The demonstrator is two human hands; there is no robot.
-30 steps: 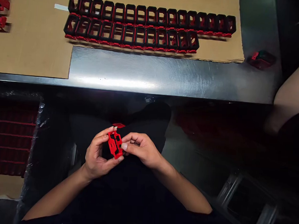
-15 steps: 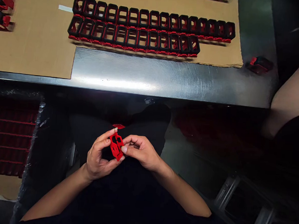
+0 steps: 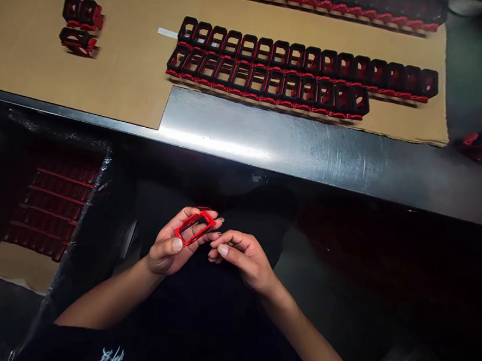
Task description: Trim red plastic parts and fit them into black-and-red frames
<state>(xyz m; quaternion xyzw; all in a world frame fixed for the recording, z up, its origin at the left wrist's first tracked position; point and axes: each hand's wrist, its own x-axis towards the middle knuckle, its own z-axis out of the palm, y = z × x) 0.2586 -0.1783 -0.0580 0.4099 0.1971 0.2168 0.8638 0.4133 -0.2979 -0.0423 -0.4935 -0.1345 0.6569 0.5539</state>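
Observation:
My left hand (image 3: 175, 247) is closed around a red plastic frame (image 3: 197, 228), its thumb on the near end and its fingers behind and at the far end. The frame lies tilted, its rectangular opening facing up, with a dark inner edge visible. Just to the right, my right hand (image 3: 246, 257) has thumb and fingers drawn together in a loose pinch. Its fingertips are close to the left fingertips and apart from the frame. Whether something small sits in that pinch is hidden.
On cardboard (image 3: 124, 86) over a metal table (image 3: 248, 132) stand two rows of black-and-red frames (image 3: 271, 79). More frames (image 3: 81, 26) stand at the left, another row (image 3: 325, 3) at the back. A plastic-lined box (image 3: 98, 177) at lower left holds stacked red parts (image 3: 53, 207).
The red frame has turned in my left hand, now showing its rectangular opening. My right hand has come off it. The view has shifted left; the other person's arm at right is out of view.

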